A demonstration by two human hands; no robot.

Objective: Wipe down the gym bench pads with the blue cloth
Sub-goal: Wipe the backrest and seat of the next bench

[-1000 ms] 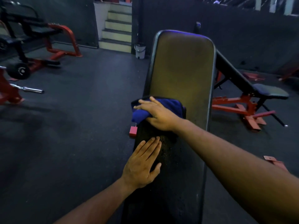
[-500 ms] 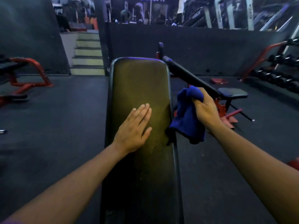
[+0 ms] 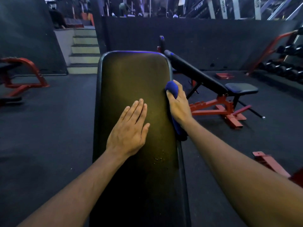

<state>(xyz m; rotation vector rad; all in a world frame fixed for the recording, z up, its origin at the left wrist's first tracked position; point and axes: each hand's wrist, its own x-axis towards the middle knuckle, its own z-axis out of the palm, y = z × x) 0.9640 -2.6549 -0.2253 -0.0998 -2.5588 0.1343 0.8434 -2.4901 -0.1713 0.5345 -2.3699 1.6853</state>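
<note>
Two bare forearms reach in from the bottom edge toward a long black bench pad [image 3: 136,169] that runs away from the viewer, its vinyl dark near the camera, lit a dull yellow-green further up, with a few pale specks near its right edge. The left hand [image 3: 129,130] lies flat on the surface, palm down, fingers straight and together, holding nothing. Just beside it, at the pad's right edge, the right hand [image 3: 177,106] has its grip closed round the blue cloth [image 3: 172,89]. The cloth is deep blue and soft, bunched into a rounded lump above the fingers and touching the pad's side, while a darker tail of it hangs below the wrist along the pad's rim.

Beyond the right hand, well apart on the dark rubber floor [image 3: 49,128], stands a second bench [image 3: 213,84] with a black inclined pad and red frame. Further right is a rack of dumbbells [image 3: 283,66]. To the left sits a red machine frame [image 3: 23,74], and behind it pale steps [image 3: 84,53] rise against the dark wall.
</note>
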